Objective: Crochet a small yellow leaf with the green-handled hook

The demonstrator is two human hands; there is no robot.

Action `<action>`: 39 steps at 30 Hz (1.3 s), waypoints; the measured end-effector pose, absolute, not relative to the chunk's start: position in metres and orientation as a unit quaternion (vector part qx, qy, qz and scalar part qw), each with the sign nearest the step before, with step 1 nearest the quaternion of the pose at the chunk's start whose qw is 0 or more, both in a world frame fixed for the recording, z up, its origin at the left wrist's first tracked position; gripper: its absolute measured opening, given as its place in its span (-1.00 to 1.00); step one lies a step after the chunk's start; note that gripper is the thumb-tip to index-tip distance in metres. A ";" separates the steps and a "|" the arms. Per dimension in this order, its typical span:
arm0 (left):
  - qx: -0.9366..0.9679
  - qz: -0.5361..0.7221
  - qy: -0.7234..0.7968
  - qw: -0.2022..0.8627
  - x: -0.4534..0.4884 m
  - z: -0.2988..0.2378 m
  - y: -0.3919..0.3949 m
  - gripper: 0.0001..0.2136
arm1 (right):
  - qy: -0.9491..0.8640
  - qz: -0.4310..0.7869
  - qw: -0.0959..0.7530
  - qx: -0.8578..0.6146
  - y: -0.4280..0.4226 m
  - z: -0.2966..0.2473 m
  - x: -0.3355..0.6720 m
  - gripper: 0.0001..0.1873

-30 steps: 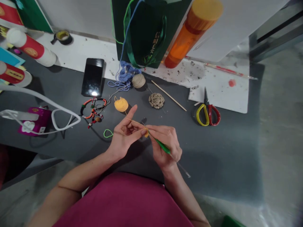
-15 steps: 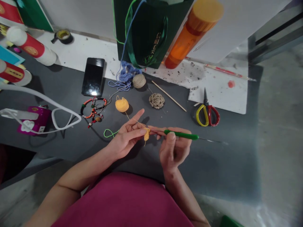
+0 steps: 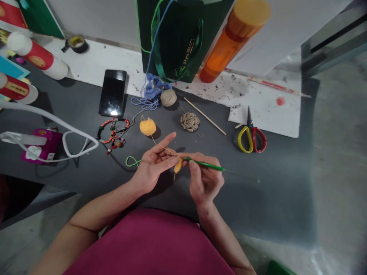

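Observation:
My right hand grips a crochet hook with a green handle, which points out to the right. My left hand pinches a small yellow crocheted piece at its fingertips, close to the hook's tip. A thin yellow yarn runs across my left fingers from a yellow yarn ball, which lies on the dark table just beyond that hand. The hook's tip is hidden among my fingers.
A beige twine ball, a twine rose and a wooden stick lie beyond my hands. To the right are red-and-yellow scissors. To the left are a phone, a beaded bracelet and a white cable.
The hook has swung from pointing down to the right to pointing right, and has shifted slightly left since the last frame. My right hand moved with it, while the yarn ball stayed still.

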State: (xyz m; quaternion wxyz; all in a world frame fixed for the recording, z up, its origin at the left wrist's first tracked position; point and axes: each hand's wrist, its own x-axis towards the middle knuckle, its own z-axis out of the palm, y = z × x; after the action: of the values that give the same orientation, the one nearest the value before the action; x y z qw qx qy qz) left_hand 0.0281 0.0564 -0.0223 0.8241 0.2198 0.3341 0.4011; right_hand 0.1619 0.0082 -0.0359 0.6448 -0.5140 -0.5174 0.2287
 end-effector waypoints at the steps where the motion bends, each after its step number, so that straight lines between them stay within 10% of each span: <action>1: 0.213 0.401 0.337 0.825 0.028 -0.023 0.057 -0.45 | -0.553 0.192 0.630 -0.510 0.009 -0.036 0.163 -0.77; 15: 0.152 0.327 0.322 0.875 0.025 -0.024 0.060 -0.31 | -0.417 0.150 0.655 -0.613 -0.002 -0.044 0.156 -0.92; 30: 0.159 0.340 0.307 0.874 0.026 -0.018 0.061 -0.55 | -0.336 0.369 0.678 -0.541 0.008 -0.039 0.157 -0.86; 39: 0.182 0.395 0.337 0.835 0.029 -0.017 0.057 -0.49 | -0.586 0.151 0.623 -0.496 0.006 -0.038 0.160 -0.69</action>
State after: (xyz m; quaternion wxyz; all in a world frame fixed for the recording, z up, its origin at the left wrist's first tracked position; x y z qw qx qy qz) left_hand 0.0287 0.0573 -0.0170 0.8350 0.1822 0.3367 0.3953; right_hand 0.1596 0.0061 -0.0379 0.6233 -0.4959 -0.5855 0.1506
